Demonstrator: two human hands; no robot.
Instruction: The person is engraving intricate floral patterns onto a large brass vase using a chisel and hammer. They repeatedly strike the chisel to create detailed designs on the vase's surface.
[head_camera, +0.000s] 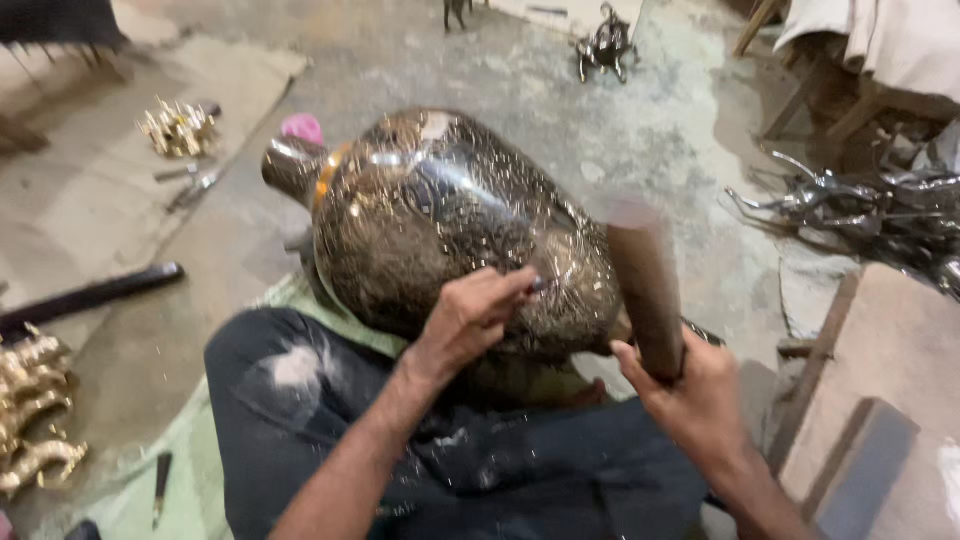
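Observation:
A large dark metal vase (440, 215) with fine engraved patterns lies on its side across my lap, neck pointing away to the upper left. My left hand (470, 318) rests on its belly, fingers closed on a small chisel (538, 285) whose tip touches the metal. My right hand (695, 385) grips a brown wooden mallet (645, 285), held upright and blurred just right of the vase.
Golden brass pieces (30, 410) lie at the left edge and another brass ornament (180, 128) farther back. A dark bar (90, 295) lies on the floor at left. Shiny metal figures (870, 215) pile at right, wooden boards (880, 400) near right. A green cloth (180, 450) lies under me.

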